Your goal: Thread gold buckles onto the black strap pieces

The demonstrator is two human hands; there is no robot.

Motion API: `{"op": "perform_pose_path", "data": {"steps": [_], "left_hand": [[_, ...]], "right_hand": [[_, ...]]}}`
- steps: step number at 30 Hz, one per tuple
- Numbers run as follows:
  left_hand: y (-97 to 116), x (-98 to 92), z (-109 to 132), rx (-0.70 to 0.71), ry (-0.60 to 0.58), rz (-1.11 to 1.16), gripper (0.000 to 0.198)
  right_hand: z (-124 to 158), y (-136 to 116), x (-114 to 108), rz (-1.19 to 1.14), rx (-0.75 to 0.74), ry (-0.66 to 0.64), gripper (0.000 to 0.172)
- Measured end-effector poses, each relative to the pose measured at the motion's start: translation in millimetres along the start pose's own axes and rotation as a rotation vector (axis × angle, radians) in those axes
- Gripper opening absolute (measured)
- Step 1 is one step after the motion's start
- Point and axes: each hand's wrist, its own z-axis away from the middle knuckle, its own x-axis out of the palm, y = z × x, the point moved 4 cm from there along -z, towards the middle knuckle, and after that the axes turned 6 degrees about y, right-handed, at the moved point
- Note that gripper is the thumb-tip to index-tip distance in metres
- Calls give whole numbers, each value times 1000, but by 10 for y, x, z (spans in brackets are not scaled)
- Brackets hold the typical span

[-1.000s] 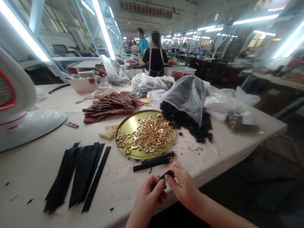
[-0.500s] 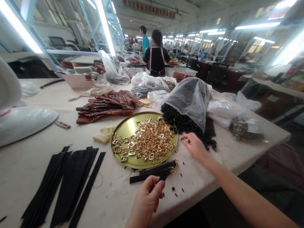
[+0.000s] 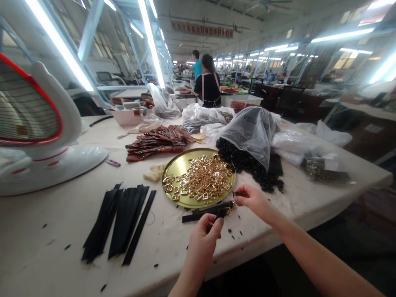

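Note:
Between the thumb and fingers of my left hand (image 3: 208, 231) is a black strap with a gold buckle (image 3: 228, 211) at its end. My right hand (image 3: 255, 202) pinches a small black piece (image 3: 235, 193), perhaps a strap loop, just beyond that buckle. Another buckled black strap (image 3: 193, 217) lies on the table past my left fingers. Farther away, a round gold tray (image 3: 175, 165) bears a heap of gold buckles (image 3: 207, 179). Small black pieces (image 3: 247, 166) spill from a plastic bag (image 3: 250, 128) beside it. Flat black straps (image 3: 126, 220) lie to the left.
A white fan (image 3: 55, 165) with red trim stands at the left. Reddish-brown strips (image 3: 159, 142) and a cream cloth (image 3: 154, 173) lie behind the tray. A clear bag of metal parts (image 3: 315, 168) sits at the right. A person (image 3: 210, 84) in an apron is beyond the table.
My right hand has come in toward the buckle with the small black piece. My left hand keeps the strap. The view has turned left, showing more of the fan.

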Motion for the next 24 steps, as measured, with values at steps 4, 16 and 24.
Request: {"op": "perform_pose_path", "data": {"steps": [4,16,24], "left_hand": [[151,-34,149,170,38,-110,21],[87,-126,384,162,-101,-253,25],[147,-77,402,186,-109,-137,34]], "right_hand": [[382,-170,235,-262,130,-193,23],[709,-353,384,-149,27,-187,21],[715,-210,460,-382,196,-170,25]]}}
